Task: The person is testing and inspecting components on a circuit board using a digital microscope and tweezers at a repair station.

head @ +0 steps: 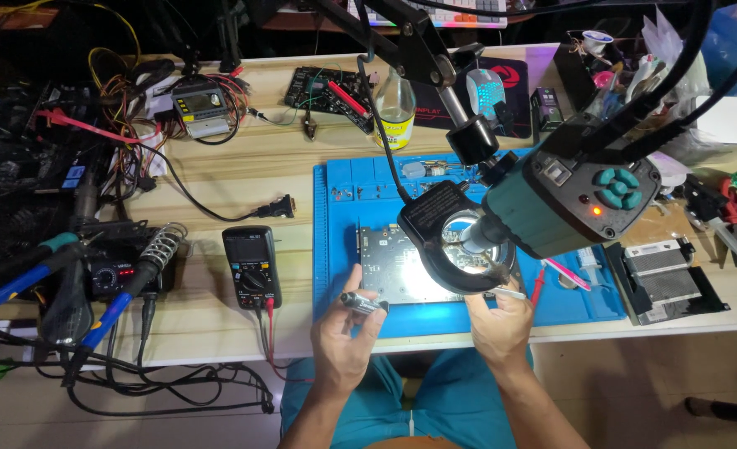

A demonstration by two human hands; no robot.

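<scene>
The left hand (345,331) is holding a small dark pen-shaped tool (362,303) tight in its fingers, just by the near edge of the circuit board (393,268) lying on the blue mat (339,241). The right hand (499,323) is pinching thin tweezers (514,293) under the ring light (456,241), beside the board

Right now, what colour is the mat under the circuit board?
The mat is bright blue, seen best in the head view; the circuit board lies on it.

Hands: two, left hand (345,333), right hand (498,326)
Multimeters: one (252,266)
Blue mats: one (339,241)
Bottles: one (395,108)
Computer mice: one (485,91)
Soldering irons: two (110,312) (19,283)
</scene>
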